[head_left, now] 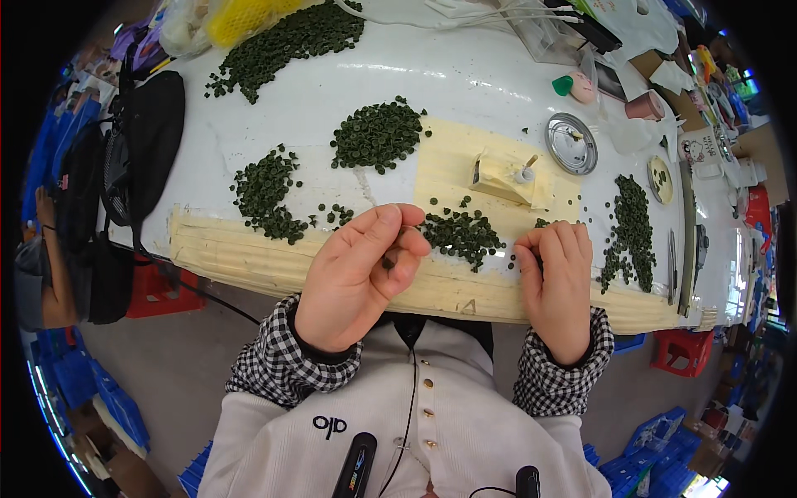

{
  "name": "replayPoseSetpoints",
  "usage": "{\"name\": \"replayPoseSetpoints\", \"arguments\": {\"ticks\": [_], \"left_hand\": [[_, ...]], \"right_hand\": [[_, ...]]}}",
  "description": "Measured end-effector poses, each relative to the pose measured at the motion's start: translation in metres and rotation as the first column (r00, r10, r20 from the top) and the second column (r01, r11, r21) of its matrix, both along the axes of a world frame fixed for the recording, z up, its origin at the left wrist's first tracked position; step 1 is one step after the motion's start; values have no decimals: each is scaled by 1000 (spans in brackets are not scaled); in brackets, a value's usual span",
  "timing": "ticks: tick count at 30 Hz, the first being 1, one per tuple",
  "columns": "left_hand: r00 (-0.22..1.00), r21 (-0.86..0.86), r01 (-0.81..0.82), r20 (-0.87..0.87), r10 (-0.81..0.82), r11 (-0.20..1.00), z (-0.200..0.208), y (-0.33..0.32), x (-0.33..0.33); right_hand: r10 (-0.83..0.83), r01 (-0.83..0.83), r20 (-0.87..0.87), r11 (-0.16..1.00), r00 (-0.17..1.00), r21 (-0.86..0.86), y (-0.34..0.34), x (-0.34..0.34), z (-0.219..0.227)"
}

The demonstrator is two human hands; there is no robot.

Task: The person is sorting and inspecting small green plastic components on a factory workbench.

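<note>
My left hand (353, 278) is raised over the table's front edge, its fingers curled and its thumb pressed to the forefinger. Small dark green round pieces show in part among those fingers. To the right, my right hand (558, 278) rests at the taped edge with bent fingers closed toward the thumb; what they hold is hidden. Between the hands lies a loose pile of dark green cup-shaped pieces (461, 236). Just beyond stands a small block wrapped in cream tape (505, 178), with a short white tube (525, 174) and a thin stick upright on it.
More green heaps lie at left (267, 192), centre (378, 135), far left (282, 46) and right (633, 228). A round metal lid (571, 144) sits beyond the block. Tweezers (672, 266) lie at right. A black bag (149, 145) hangs at the left edge; red stools stand below.
</note>
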State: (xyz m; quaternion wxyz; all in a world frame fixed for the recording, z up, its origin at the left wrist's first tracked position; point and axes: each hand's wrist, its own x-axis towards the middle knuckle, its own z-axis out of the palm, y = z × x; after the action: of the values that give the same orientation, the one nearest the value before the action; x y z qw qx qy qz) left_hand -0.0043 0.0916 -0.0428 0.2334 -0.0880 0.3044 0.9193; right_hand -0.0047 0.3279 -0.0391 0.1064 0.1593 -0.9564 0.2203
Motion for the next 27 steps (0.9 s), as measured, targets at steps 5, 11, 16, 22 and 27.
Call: {"name": "replayPoseSetpoints", "arguments": {"ticks": [5,11,16,22,27], "left_hand": [[999,41,41,-13,-40,998,-4,-4,1],[999,-137,-37,27,41,990,3,5,0],[1000,-95,4,-7,-5,995,-4,-1,3],[1000,-110,31,-1,-31,993,-1,2,2],[998,-160,50,-32,-56,986,2,4,3]], "right_hand": [[-43,40,-46,997,998,-72,7,2,1],[56,-39,-143,992,988,118,1,2,12],[214,-147,-166,927,963,344,2,-3,13],[229,-126,-190,889,955,440,-2,-3,10],[223,-109,-199,880,954,462,-3,-4,7]]}}
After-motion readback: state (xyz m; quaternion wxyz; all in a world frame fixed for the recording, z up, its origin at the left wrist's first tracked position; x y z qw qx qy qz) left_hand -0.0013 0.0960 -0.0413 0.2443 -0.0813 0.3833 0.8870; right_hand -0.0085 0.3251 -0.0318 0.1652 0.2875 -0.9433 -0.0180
